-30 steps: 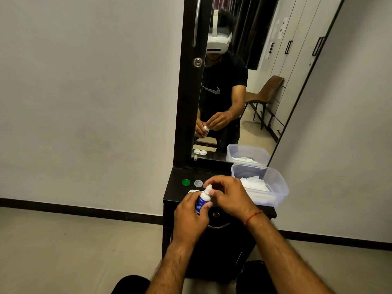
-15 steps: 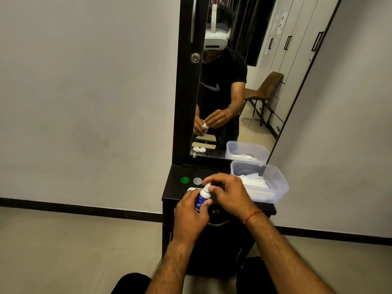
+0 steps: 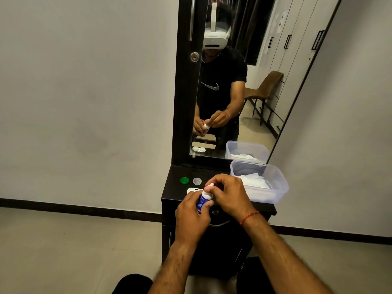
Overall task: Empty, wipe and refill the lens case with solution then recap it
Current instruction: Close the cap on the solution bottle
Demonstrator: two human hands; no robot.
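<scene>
Head view looks down on two bare hands meeting over the front edge of a dark table [image 3: 263, 205] that stands against a pale wall. One small solution bottle [image 3: 202, 200], white with a blue label, is upright in the left hand [image 3: 192, 217], whose grip is wrapped tight around the bottle's body. The right hand [image 3: 230, 194] comes over from the other side, and its fingertips [image 3: 209, 189] are pinched together on the bottle's white tip (whether that tip is a cap or a bare nozzle cannot be told). One red thread band [image 3: 249, 217] circles the right wrist. Just behind the left hand's knuckles, one white lens case [image 3: 192, 190] lies flat on the table, partly hidden by the hands. Farther back lie two loose round caps, apart from the case and close beside each other: one green cap [image 3: 184, 180] on the left and one clear cap [image 3: 197, 181] on the right. One clear plastic tub [image 3: 280, 187] sits at the table's right end, overhanging the edge a little, with white tissue [image 3: 254, 181] lying inside it. One tall mirror [image 3: 250, 102] rises at the back of the table and repeats the case, the tub and both hands on the bottle.
</scene>
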